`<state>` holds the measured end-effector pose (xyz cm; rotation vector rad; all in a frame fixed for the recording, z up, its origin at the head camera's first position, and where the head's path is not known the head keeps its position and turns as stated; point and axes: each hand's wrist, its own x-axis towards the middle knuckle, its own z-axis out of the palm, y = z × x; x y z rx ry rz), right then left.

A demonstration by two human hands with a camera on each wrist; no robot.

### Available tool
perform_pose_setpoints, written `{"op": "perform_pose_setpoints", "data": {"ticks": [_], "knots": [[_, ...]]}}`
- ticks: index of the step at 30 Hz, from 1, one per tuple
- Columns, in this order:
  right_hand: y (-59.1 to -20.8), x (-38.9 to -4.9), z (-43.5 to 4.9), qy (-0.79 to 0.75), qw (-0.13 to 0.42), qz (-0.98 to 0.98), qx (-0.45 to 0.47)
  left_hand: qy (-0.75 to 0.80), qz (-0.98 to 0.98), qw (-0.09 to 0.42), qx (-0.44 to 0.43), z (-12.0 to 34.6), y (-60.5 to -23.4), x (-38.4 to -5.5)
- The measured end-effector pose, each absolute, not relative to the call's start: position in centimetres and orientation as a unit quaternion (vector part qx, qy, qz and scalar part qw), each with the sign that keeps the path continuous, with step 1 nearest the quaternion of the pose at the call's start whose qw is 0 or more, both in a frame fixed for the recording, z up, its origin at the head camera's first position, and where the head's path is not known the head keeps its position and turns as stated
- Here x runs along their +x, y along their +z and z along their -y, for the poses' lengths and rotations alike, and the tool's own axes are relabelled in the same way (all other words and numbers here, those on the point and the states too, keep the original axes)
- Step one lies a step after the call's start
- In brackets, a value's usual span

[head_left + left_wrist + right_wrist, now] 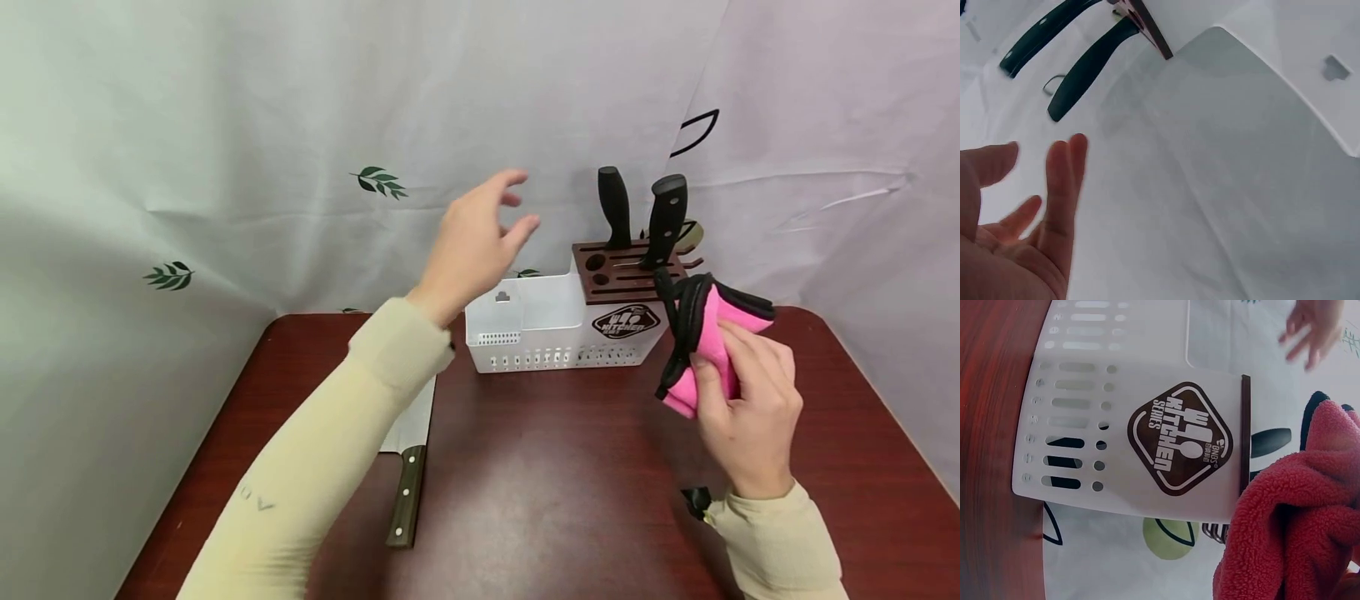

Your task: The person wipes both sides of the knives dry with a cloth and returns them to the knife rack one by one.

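My left hand (474, 237) is raised in the air above the left end of a white knife rack (540, 333), its fingers apart and nothing between them. In the left wrist view it is nearest the black handle of a knife (1088, 72). My right hand (753, 408) grips a folded pink cloth (720, 337) with black edging, held up in front of the rack's right end. Two black-handled knives stand in the rack's brown slotted top (618, 279): one knife (615, 204) behind, another knife (666, 218) nearer the cloth.
A cleaver (408, 496) with a dark riveted handle lies on the red-brown table (555, 492), its blade partly hidden under my left sleeve. White fabric (262, 150) with leaf prints hangs behind and at both sides.
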<state>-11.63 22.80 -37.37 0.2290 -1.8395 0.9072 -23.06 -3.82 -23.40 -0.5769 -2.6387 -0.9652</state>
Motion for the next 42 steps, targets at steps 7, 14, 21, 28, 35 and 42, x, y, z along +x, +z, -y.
{"op": "perform_pose_setpoints", "data": {"ticks": [7, 14, 21, 28, 35, 42], "knots": [[-37.5, -11.6, -22.9, 0.374, 0.509, 0.769, 0.091, -0.347, 0.92, 0.135, -0.127, 9.7, -27.4, -18.4], [-37.8, -11.7, -22.9, 0.374, 0.507, 0.77, 0.094, -0.313, 0.942, 0.109, -0.05, 13.4, -32.7, -14.3], [-37.9, -11.6, -22.7, 0.374, 0.504, 0.772, 0.098, -0.286, 0.956, 0.059, -0.001, 15.8, -36.5, -10.8], [-38.1, -11.6, -22.6, 0.373, 0.49, 0.781, 0.103, -0.222, 0.975, -0.017, 0.021, 17.4, -38.9, -7.8], [-38.2, -11.6, -22.3, 0.377, 0.487, 0.781, 0.107, -0.215, 0.975, -0.042, 0.036, 17.9, -41.0, -5.5], [-38.2, -11.7, -22.3, 0.376, 0.48, 0.785, 0.114, -0.221, 0.971, -0.067, 0.06, 17.0, -42.2, -4.5]]}}
